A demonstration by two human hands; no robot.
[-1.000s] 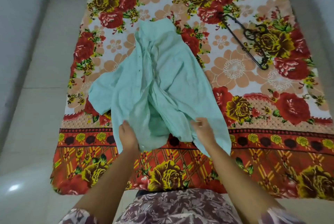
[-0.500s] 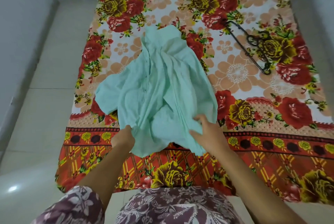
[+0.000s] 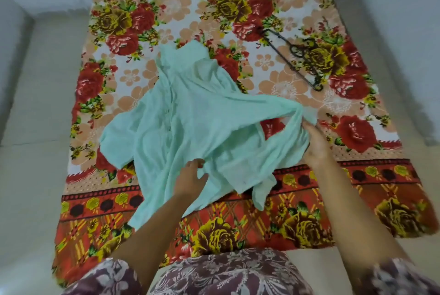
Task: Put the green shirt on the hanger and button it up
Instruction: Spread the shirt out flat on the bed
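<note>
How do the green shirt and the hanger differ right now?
The green shirt is pale, soft and crumpled; the hanger is dark and thin. The right hand grips the shirt and the left hand touches it; the hanger lies untouched, apart, farther right. Both lie on the floral sheet.

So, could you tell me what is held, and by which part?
The right hand grips the pale green cloth shirt by its stretched right-side edge; the left hand rests on it, grip unclear.

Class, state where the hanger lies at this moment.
In the head view the hanger lies on the flowered blanket, upper right, apart from the green shirt.
</note>
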